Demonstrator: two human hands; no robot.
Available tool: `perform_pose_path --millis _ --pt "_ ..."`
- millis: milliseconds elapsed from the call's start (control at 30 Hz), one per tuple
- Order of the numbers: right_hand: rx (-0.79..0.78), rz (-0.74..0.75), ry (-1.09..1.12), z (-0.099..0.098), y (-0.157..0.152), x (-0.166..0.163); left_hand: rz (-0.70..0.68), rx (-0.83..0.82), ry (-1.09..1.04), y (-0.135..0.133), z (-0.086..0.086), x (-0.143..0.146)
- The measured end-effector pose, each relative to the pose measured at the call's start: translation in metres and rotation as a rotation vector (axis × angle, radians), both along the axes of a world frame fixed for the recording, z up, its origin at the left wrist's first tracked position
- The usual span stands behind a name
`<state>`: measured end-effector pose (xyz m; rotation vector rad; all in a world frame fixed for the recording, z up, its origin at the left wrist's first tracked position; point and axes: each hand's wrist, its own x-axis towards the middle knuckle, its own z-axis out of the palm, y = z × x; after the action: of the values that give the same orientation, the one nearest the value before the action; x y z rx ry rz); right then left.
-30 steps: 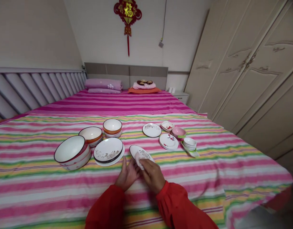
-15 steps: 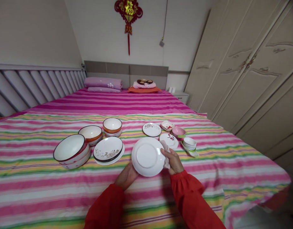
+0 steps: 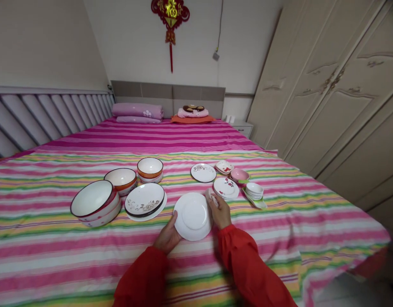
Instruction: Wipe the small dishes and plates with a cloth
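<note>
A white plate point(image 3: 193, 216) is held up over the striped cloth, its foot ring facing me. My left hand point(image 3: 168, 235) grips the plate's left edge, thumb on the near face. In my right hand point(image 3: 221, 212) is a bunched pale cloth point(image 3: 212, 197), pressed to the plate's upper right rim. Beyond that hand lies a stack of white plates with red flowers point(image 3: 226, 187). To the left, a dark-rimmed plate with a flower pattern point(image 3: 144, 198) rests on other plates.
Large bowls point(image 3: 94, 200), an orange-banded bowl point(image 3: 120, 179) and another bowl stack point(image 3: 150, 168) stand left. A flowered plate point(image 3: 203, 172), a pink bowl point(image 3: 239, 175) and small white bowls point(image 3: 254, 189) sit right. Striped cloth point(image 3: 56, 256) covers the bed; a wardrobe point(image 3: 337, 102) stands right.
The plate has moved slightly left and down and turned a little. My right hand, with the cloth, has shifted left along the rim towards its upper right.
</note>
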<state>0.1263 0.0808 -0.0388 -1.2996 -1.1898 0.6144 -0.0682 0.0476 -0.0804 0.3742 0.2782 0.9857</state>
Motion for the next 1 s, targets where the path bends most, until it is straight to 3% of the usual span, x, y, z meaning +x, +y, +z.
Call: perform_pose_path --millis 267,400,533,767,900,1000 --pt "0.129 0.215 -0.607 0.024 0.016 -0.055 -0.042 0.110 -0.101 0.004 -0.004 0.004" --pt "0.264 0.356 -0.800 0.023 -0.003 -0.082 0.003 0.059 -0.086 0.002 0.003 0.005" --pt "0.396 0.427 -0.911 0.008 -0.037 -0.088 0.017 -0.030 -0.043 0.000 0.005 0.001" --pt "0.564 0.409 -0.846 -0.037 -0.093 -0.034 -0.010 -0.019 0.006 -0.004 0.014 0.003" --pt "0.415 0.238 -0.656 -0.052 -0.095 -0.007 -0.066 -0.014 0.012 -0.002 0.012 0.004" --pt "0.256 0.108 -0.476 -0.046 -0.070 -0.002 -0.072 -0.002 -0.002 0.001 0.004 0.001"
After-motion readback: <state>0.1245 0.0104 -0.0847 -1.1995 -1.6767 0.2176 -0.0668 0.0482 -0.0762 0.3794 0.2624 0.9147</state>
